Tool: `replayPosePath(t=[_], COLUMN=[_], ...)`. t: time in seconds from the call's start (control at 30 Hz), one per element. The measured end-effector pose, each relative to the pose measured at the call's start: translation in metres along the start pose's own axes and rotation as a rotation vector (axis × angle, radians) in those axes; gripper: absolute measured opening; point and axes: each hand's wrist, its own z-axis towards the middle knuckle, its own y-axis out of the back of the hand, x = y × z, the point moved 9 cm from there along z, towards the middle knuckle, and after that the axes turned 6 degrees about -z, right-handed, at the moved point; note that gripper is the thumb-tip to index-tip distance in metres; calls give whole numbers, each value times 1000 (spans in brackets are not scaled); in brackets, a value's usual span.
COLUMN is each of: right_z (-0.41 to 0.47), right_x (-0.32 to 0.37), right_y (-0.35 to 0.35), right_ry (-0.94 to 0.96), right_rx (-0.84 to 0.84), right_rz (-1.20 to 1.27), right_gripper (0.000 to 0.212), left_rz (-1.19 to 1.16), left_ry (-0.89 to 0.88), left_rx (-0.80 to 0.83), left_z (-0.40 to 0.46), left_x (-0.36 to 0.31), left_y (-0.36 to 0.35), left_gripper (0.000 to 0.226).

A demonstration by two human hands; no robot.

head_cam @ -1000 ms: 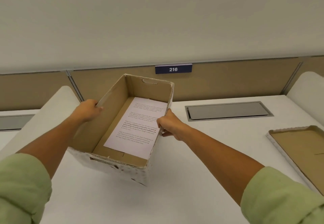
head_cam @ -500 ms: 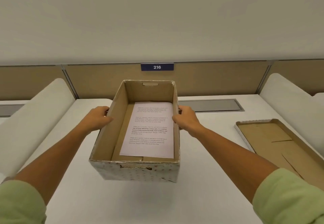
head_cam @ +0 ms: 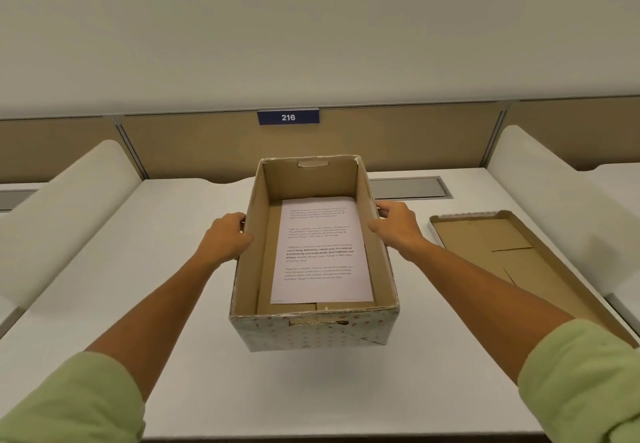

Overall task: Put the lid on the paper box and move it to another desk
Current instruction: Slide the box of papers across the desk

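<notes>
Paper box (head_cam: 313,330) is sitting open on the worktop (head_cam: 346,390), directly below the number sign (head_cam: 288,117). Left hand (head_cam: 225,240) is gripping the box's left wall; right hand (head_cam: 394,226) is gripping its right wall, fingers curling over the rim. One printed sheet (head_cam: 320,248) is lying on the box floor, so the load is likely light. Thin cardboard walls are probably flexing under squeeze; the end-wall handle cutouts look like firmer holds. Lid (head_cam: 502,252) is lying upside down, right of the box and apart from it; likely floppy, best taken by two edges.
</notes>
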Motion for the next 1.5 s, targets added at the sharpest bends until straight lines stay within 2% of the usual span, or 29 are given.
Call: replayPosePath(t=[0.23, 0.7, 0.83, 1.0, 1.13, 1.23, 1.33, 1.5], right_z=[-9, -2, 0, -7, -12, -14, -14, -23], right_x=[-35, -87, -88, -93, -99, -104, -106, -117], right_y=[-7, -34, -39, -36, -37, -35, -26, 8], right_ry=[-41, -164, -163, -196, -233, -263, -264, -254], right_rx=[19, -20, -20, -114, -151, -128, -90, -113], right_rz=[16, 4, -30, 23, 126, 206, 262, 326], right_gripper=[49, 50, 51, 47, 45, 54, 52, 54], left_rz=[11, 30, 42, 31, -35, 25, 123, 43], left_ry=[35, -4, 32, 59, 5, -108, -226, -282], left_rx=[18, 124, 63, -49, -43, -45, -37, 16], left_z=[-16, 11, 8, 4, 5, 4, 0, -18], left_x=[9, 27, 39, 43, 40, 22, -7, -59], left_y=[-32, -81, -87, -89, -92, -88, -90, -110], left_gripper=[31, 37, 39, 44, 68, 72, 77, 71])
